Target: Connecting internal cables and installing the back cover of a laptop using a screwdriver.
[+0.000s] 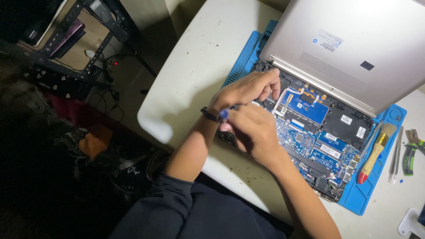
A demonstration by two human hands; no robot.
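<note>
An opened laptop (318, 128) lies on a blue mat (369, 194) on the white surface (186, 84). The right hand (254, 132) pinches a blue-capped screwdriver (224, 115) over it; the left hand (248, 88) rests curled on the laptop's edge, gripping nothing visible. A brush (374, 152) and pliers (409, 155) lie right. Dark cluttered floor (71, 146) spreads left.

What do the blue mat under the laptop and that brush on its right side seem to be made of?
The blue mat looks like soft matte rubber or silicone, going by its moulded ridges and tray-like edge. The brush seems to have a pale varnished wooden handle with a red-dipped tip and light bristles, natural or synthetic I cannot tell.
</note>
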